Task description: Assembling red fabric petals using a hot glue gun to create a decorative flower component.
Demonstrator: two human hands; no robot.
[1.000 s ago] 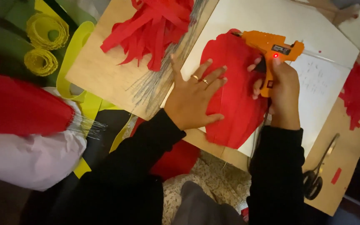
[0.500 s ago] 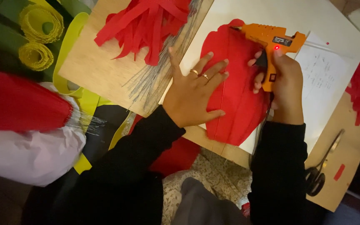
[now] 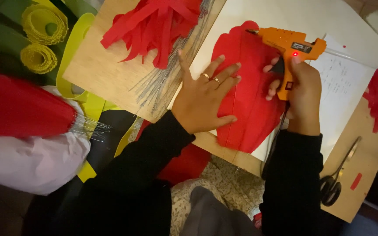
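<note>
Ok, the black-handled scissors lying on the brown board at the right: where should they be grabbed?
Probably by the black loop handles of the scissors, coming from the near edge of the brown board: the loops point toward the person and lie clear, blades aimed away.

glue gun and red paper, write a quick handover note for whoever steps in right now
Left hand: flat, fingers spread, pressing the red paper petal down on the white sheet.
Right hand: grip shut on the orange glue gun, nozzle at the petal's upper edge, its red light on.
Nearby: cut red strips and thin wires on the board, scissors at right.
Done: petal cut out and laid flat.
Left: no glue line is visible on the petal.
</note>
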